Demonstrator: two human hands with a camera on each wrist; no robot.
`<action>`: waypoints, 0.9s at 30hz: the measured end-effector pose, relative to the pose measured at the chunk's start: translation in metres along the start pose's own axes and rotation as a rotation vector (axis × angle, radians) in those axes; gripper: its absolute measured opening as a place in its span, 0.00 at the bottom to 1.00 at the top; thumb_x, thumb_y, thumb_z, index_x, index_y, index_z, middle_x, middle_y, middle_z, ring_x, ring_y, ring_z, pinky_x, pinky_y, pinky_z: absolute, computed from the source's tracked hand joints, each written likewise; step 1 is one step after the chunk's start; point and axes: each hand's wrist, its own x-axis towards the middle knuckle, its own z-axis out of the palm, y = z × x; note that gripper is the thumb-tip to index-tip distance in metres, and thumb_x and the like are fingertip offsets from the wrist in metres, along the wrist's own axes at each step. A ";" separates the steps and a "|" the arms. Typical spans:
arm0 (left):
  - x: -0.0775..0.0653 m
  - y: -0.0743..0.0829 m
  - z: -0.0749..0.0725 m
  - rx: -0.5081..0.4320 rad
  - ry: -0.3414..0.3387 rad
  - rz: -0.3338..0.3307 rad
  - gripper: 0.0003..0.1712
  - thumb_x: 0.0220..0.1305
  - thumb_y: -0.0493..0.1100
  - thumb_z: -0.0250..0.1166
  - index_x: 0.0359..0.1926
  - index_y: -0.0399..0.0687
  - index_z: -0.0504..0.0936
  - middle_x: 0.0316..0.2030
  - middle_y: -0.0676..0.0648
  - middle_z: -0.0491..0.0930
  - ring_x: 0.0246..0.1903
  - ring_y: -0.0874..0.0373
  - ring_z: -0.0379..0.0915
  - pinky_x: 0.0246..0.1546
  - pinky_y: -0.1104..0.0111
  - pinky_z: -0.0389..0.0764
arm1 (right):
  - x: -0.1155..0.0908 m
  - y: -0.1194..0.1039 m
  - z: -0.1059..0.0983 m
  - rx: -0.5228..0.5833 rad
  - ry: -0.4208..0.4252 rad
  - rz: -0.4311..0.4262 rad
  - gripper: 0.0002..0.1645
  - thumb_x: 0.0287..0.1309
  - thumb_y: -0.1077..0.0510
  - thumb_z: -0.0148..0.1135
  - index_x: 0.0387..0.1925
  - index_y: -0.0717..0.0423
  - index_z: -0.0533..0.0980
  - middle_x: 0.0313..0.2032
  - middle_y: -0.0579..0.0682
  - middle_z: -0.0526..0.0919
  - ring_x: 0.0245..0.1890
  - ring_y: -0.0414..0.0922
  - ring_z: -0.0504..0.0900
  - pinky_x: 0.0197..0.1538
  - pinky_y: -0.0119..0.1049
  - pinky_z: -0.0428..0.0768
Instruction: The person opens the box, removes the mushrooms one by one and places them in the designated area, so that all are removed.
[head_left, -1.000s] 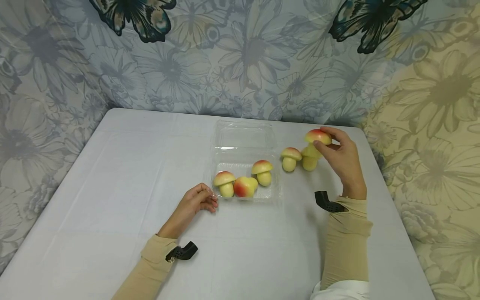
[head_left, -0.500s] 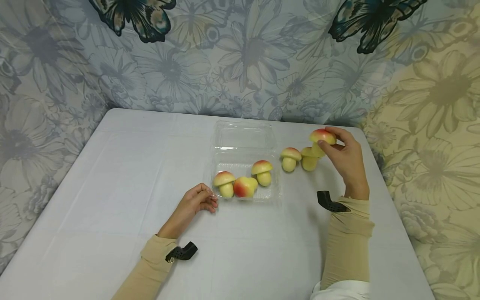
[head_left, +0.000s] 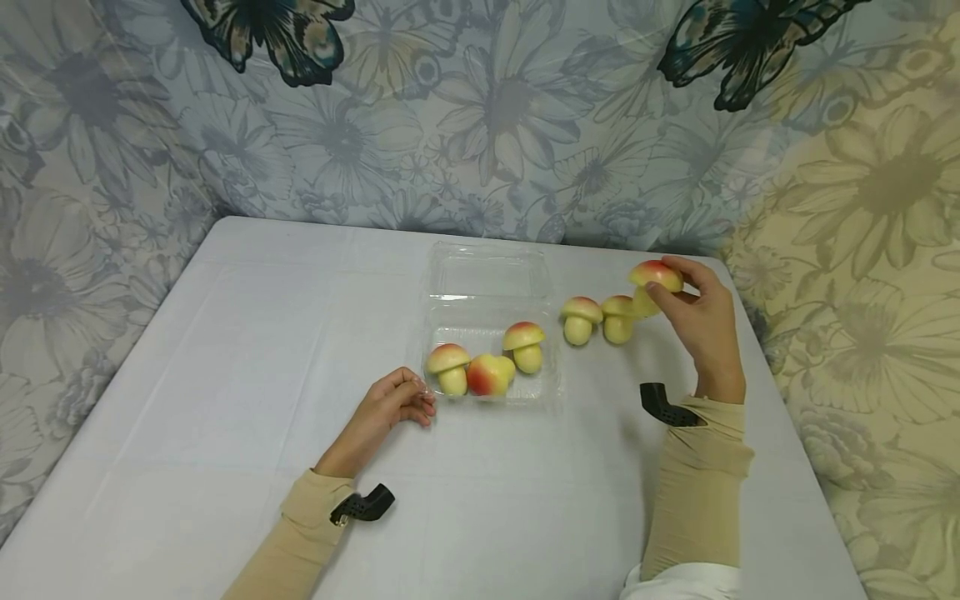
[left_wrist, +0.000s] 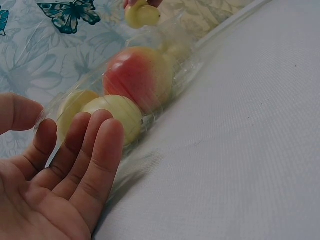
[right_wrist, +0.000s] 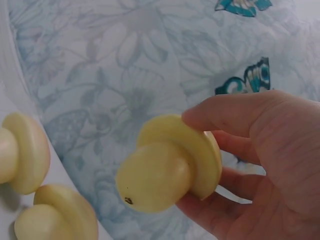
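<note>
My right hand holds a toy mushroom by its red-and-yellow cap, raised above the table's back right. In the right wrist view the pale yellow stem of the held mushroom points away from the palm. My left hand pinches the near left corner of an open clear plastic container between thumb and forefinger. Inside it sit a mushroom at the left, a mushroom lying on its side and one upright at the right.
Two more mushrooms, one closer to the container and another beside it, stand on the white-covered table. The container's lid is folded back behind it. A patterned wall borders the table's back edge.
My right hand has moved a little to the right with its mushroom, uncovering more of the standing mushroom beside it. The left hand keeps its place at the container's corner.
</note>
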 end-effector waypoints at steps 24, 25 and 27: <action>0.001 -0.001 0.001 -0.003 0.009 0.004 0.08 0.77 0.42 0.52 0.40 0.42 0.72 0.37 0.45 0.80 0.35 0.57 0.81 0.38 0.68 0.87 | 0.006 0.012 -0.006 0.007 0.054 0.042 0.29 0.65 0.55 0.65 0.66 0.55 0.73 0.53 0.31 0.73 0.45 0.28 0.77 0.43 0.15 0.78; 0.001 -0.001 0.001 -0.002 0.009 0.004 0.08 0.77 0.42 0.52 0.40 0.42 0.72 0.37 0.45 0.80 0.36 0.57 0.81 0.38 0.68 0.87 | 0.006 0.012 -0.007 0.006 0.058 0.043 0.29 0.65 0.55 0.65 0.66 0.55 0.73 0.54 0.32 0.74 0.45 0.28 0.77 0.44 0.15 0.77; 0.000 -0.001 0.001 0.000 0.008 0.002 0.08 0.77 0.42 0.52 0.40 0.42 0.72 0.37 0.45 0.80 0.36 0.57 0.81 0.38 0.68 0.87 | 0.006 0.014 -0.007 0.008 0.067 0.039 0.28 0.65 0.56 0.66 0.65 0.55 0.74 0.54 0.33 0.75 0.47 0.28 0.76 0.45 0.15 0.77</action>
